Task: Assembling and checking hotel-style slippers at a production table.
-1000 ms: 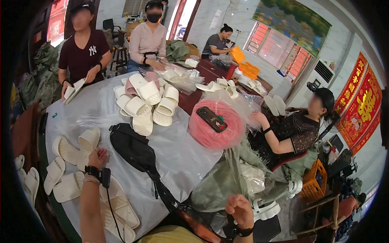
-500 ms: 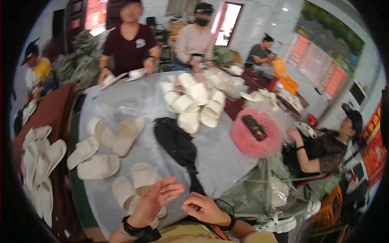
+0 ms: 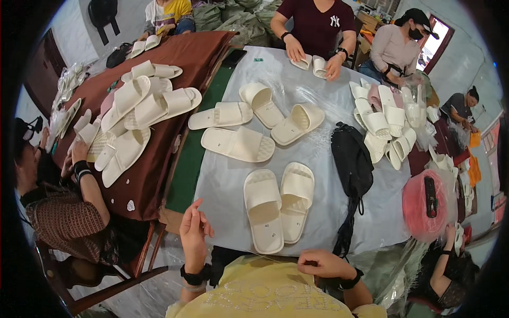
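A pair of cream slide slippers lies at the table's near edge: the left slipper (image 3: 263,211) overlaps the right slipper (image 3: 297,199). My left hand (image 3: 195,230) is raised beside the grey-covered table (image 3: 222,217), nearest the left slipper, with its fingers apart and slightly bent, nothing in them. My right hand (image 3: 326,264) hangs low at the table edge, right of the pair, its fingers curled in; I see nothing in it. Farther back are two more pairs, including a flat slipper (image 3: 237,144) and a tilted slipper (image 3: 298,124). Neither hand touches a slipper.
A black bag (image 3: 352,161) with straps lies right of the slippers. Behind it sits a slipper pile (image 3: 386,114). A pink roll (image 3: 424,206) stands at right. More slippers (image 3: 135,106) cover the brown table (image 3: 159,199) at left. Co-workers handle slippers around both tables.
My view has swung left, bringing the brown table further into sight. My hands have moved apart, the left one now off the table's left side. The near slippers, partly hidden before, show fully.
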{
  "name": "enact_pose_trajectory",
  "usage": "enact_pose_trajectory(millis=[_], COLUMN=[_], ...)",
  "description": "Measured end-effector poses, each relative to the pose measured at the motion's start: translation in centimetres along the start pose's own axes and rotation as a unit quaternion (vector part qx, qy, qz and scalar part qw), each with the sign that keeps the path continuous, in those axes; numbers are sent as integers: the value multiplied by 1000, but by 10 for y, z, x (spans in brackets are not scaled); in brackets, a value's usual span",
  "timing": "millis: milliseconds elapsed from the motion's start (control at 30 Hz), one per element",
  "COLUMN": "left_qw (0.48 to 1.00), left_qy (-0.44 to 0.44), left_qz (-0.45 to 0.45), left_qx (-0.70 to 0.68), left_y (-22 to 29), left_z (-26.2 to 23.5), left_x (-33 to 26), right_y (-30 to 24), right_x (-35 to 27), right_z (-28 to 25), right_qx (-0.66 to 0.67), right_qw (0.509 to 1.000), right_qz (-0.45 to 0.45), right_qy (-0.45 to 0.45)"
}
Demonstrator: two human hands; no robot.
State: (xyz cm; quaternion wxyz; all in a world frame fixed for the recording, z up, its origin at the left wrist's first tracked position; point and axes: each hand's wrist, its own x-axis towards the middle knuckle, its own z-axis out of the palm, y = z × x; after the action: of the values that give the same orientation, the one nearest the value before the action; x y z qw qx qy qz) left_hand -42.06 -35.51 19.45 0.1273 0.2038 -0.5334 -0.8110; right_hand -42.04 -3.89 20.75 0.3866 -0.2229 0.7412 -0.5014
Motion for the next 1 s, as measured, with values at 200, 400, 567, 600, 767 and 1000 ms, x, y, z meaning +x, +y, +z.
enact_pose_trajectory(millis=[200, 400, 567, 600, 767, 1000], left_qw=[995, 876, 796, 802, 898, 943], left_qy=[2, -284, -276, -273, -201, -155], left_qz=[-97, -387, -522, -514, -374, -290], left_qx=[31, 46, -134, -134, -113, -47], left_y=[-22, -28, -70, -75, -69, -111], left_z=[-19, 14, 7, 12, 76, 93], left_x=[-16, -25, -2, 4, 12, 25], right_y=[16, 22, -3, -5, -30, 2], right_x=[-28, -29, 1, 10, 65, 184], right_z=[-11, -23, -49, -55, -89, -119], right_qx=[214, 492, 532, 552, 550, -110], right_qw=[970, 809, 777, 768, 791, 932], right_qz=[-10, -165, -222, -230, -106, -200], right_qy=[119, 275, 253, 230, 247, 283])
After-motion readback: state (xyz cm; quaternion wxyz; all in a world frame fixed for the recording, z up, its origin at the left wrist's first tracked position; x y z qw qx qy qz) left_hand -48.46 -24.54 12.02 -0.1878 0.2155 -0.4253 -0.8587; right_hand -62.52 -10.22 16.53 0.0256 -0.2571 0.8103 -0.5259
